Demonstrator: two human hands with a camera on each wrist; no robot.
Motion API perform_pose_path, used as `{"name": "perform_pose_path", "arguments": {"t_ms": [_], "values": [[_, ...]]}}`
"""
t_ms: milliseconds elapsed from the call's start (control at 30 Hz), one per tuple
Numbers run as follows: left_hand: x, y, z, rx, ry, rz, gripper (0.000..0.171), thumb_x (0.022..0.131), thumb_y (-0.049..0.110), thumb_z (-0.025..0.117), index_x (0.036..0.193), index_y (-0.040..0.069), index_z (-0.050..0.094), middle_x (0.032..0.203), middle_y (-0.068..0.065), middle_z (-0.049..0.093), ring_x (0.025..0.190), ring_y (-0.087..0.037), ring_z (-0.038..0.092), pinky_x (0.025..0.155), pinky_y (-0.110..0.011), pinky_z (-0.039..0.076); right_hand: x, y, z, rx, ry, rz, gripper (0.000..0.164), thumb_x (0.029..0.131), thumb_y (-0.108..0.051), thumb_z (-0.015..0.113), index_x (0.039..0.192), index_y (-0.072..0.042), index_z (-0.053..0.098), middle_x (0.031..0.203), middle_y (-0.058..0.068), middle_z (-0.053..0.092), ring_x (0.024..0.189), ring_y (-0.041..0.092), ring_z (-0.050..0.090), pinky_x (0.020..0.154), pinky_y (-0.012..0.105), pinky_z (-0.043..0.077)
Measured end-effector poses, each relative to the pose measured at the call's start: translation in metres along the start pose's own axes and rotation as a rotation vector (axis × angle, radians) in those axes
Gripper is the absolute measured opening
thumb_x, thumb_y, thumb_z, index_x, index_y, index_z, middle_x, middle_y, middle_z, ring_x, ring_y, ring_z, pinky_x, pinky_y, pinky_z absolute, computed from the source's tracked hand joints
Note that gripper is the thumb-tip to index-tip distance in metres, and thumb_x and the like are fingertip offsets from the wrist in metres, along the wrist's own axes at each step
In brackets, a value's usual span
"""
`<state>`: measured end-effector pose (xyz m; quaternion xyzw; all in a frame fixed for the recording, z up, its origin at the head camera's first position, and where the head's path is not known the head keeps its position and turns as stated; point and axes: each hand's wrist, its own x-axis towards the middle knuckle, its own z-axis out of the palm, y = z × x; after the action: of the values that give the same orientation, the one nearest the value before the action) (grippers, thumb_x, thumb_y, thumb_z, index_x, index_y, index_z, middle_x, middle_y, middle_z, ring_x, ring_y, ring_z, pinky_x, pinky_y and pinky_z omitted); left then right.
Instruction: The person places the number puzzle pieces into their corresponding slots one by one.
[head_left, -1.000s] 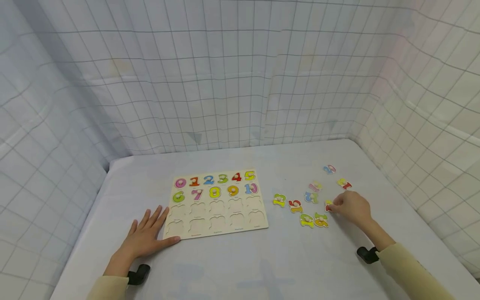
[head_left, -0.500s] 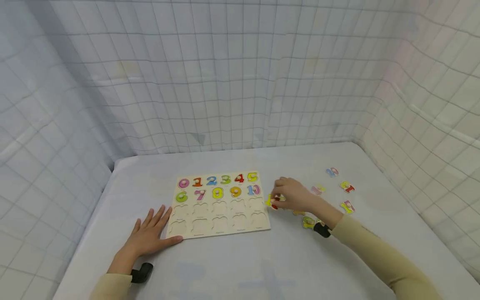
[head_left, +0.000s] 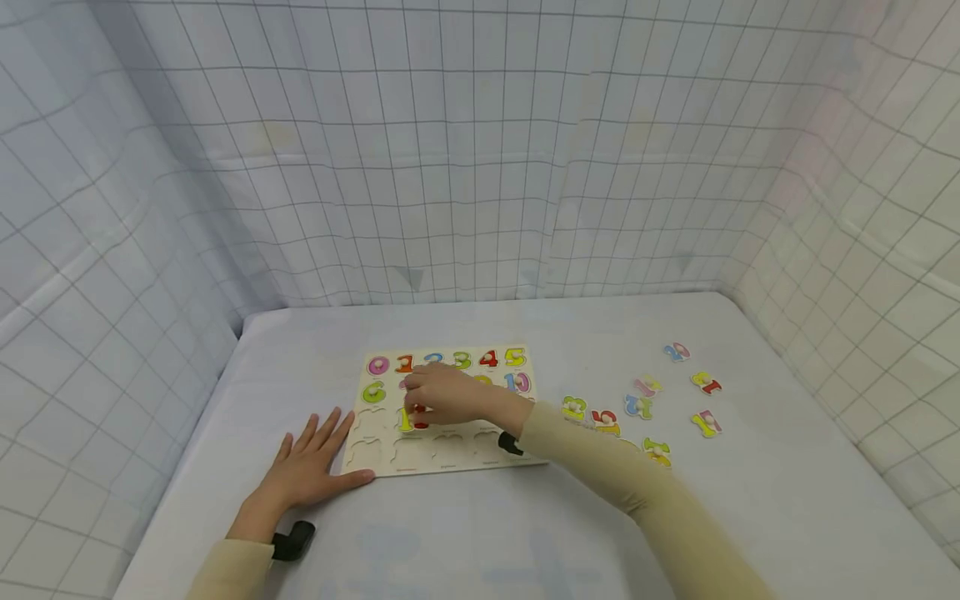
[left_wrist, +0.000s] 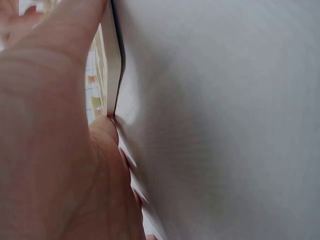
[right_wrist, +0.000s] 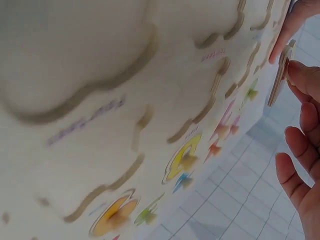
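My right hand (head_left: 446,396) pinches a wooden number puzzle piece (head_left: 406,419), with a yellow 1 and a red digit partly hidden by the fingers. It hangs over the third row of the cream number puzzle board (head_left: 465,463). The right wrist view shows the piece (right_wrist: 278,82) edge-on between thumb and fingertips, above the board's surface. My left hand (head_left: 303,467) lies with fingers spread at the board's left side, thumb along the lower left corner. In the left wrist view the board's edge (left_wrist: 113,65) meets this hand (left_wrist: 45,125).
Knobbed number pieces fill the board's upper two rows, partly covered by my right hand. Several loose pieces lie right of the board, among them a green-yellow 13 (head_left: 573,407), a red-orange 15 (head_left: 606,422) and a blue-pink 20 (head_left: 677,352). Gridded white cloth (head_left: 480,167) walls the table.
My right hand has taken the yellow-and-red piece from among the loose pieces and carried it left over the board. The left hand stays at the board's side.
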<state>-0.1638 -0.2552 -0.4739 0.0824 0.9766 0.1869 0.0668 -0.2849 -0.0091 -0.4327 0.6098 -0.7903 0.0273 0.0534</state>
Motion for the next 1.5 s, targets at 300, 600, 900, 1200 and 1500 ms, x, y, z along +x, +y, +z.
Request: {"name": "perform_pose_path", "arguments": {"t_ms": [300,600,900,1200,1500], "values": [[0.000,-0.002,-0.001,0.020,-0.013,-0.006,0.105,0.076,0.073,0.058,0.151,0.008,0.023,0.154,-0.020,0.016,0.138,-0.048,0.005,0.102,-0.069,0.000,0.054,-0.012,0.011,-0.042,-0.086,0.027,0.013,0.093,-0.029,0.062,0.099,-0.026,0.073,0.095,-0.012,0.056,0.092,0.005,0.050,0.083,0.020,0.039],[-0.001,0.001,-0.002,0.035,-0.018,-0.007,0.106,0.075,0.074,0.057,0.151,0.007,0.024,0.154,-0.020,0.017,0.138,-0.048,0.006,0.102,-0.069,0.001,0.072,-0.012,0.020,-0.048,-0.123,0.065,0.013,0.092,-0.029,0.063,0.100,-0.025,0.073,0.096,-0.011,0.057,0.094,0.006,0.050,0.092,0.023,0.038],[0.000,-0.001,-0.002,0.039,-0.018,-0.006,0.106,0.075,0.074,0.057,0.151,0.008,0.024,0.154,-0.020,0.017,0.138,-0.048,0.006,0.102,-0.069,0.001,0.076,-0.012,0.026,-0.029,-0.119,0.074,0.012,0.092,-0.029,0.064,0.100,-0.025,0.073,0.095,-0.011,0.056,0.092,0.005,0.049,0.087,0.022,0.039],[0.001,-0.001,0.002,0.043,-0.025,-0.005,0.106,0.075,0.073,0.058,0.151,0.007,0.024,0.154,-0.021,0.017,0.138,-0.048,0.007,0.101,-0.070,0.002,0.075,-0.013,0.034,-0.002,-0.107,0.101,0.013,0.092,-0.030,0.064,0.099,-0.025,0.074,0.091,-0.013,0.054,0.089,0.002,0.049,0.085,0.022,0.039],[0.002,-0.003,0.003,0.047,-0.035,-0.016,0.107,0.075,0.074,0.057,0.151,0.007,0.023,0.154,-0.021,0.016,0.138,-0.048,0.005,0.101,-0.070,0.000,0.071,-0.019,0.034,-0.021,-0.109,0.143,0.015,0.094,-0.030,0.061,0.102,-0.025,0.072,0.089,-0.013,0.053,0.087,0.002,0.049,0.087,0.026,0.040]]}}
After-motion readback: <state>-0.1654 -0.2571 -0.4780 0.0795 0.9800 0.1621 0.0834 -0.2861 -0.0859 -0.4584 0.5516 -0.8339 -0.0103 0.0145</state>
